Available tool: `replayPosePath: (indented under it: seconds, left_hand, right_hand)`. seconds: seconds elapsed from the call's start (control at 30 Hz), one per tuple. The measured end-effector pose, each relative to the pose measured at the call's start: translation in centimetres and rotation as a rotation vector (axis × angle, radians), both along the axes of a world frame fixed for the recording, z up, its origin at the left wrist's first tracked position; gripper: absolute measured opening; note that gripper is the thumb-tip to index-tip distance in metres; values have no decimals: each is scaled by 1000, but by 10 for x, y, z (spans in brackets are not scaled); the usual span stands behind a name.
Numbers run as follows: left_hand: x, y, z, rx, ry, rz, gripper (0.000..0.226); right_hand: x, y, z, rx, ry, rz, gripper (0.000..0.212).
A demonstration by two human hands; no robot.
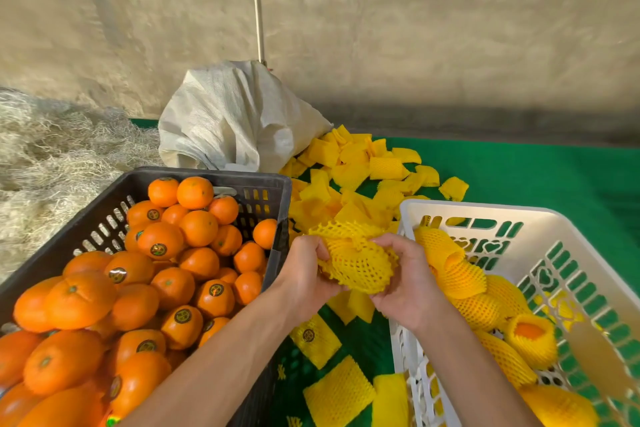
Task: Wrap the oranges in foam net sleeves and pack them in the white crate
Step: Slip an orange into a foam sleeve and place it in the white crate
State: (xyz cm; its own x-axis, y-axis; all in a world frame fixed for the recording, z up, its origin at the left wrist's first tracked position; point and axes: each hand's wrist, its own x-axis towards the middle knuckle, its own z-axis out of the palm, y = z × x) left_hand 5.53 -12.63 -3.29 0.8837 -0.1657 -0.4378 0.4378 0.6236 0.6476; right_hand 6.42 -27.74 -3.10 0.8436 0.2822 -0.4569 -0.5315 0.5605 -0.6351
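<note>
Both my hands hold one orange inside a stretched yellow foam net sleeve [356,262] between the two crates. My left hand [304,274] grips its left side and my right hand [405,281] pinches the netting on the right. The black crate [207,177] at the left is heaped with bare stickered oranges [162,243]. The white crate [485,215] at the right holds several wrapped oranges [467,277]. A pile of flat yellow sleeves [360,166] lies on the green mat behind my hands.
A white woven sack [235,118] stands behind the black crate. Dry straw [52,163] covers the ground at the left. A few loose sleeves [337,395] lie on the green mat [536,170] between the crates. A concrete wall rises behind.
</note>
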Motion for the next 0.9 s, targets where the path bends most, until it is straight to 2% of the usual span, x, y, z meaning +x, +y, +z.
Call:
replayPosePath:
  seconds: [0.07, 0.13, 0.23, 0.33, 0.4, 0.47, 0.57, 0.7, 0.8, 0.9]
  left_hand:
    - [-4, 0, 3, -43, 57, -79, 24]
    - [-5, 0, 6, -21, 61, -126, 28]
    - [-3, 4, 9, -77, 43, -153, 17]
    - [-5, 5, 14, -106, 70, -222, 28]
    - [-6, 4, 16, -64, 82, -279, 40]
    - [-6, 4, 17, -50, 80, -305, 54]
    - [-8, 3, 20, -95, 84, -287, 63]
    - [-8, -1, 23, -30, 3, -185, 55]
    - [-9, -2, 24, -79, 14, -126, 59]
    - [-9, -2, 24, -97, 35, -112, 63]
  right_hand:
    - [2, -8, 1, -53, -19, -12, 39]
    - [4, -14, 2, -62, -62, -16, 40]
    - [6, -18, 1, -49, -130, -17, 39]
    - [4, -17, -1, -71, -138, 3, 41]
    - [-1, -15, -1, -59, -141, 22, 33]
    - [-5, -11, -3, -49, -126, -50, 31]
    - [-2, -3, -13, -212, -94, -195, 15]
    - [5, 3, -22, -315, -178, -212, 15]
    - [5, 3, -26, -386, -222, -214, 20]
    - [4, 4, -30, -580, -316, -182, 23]
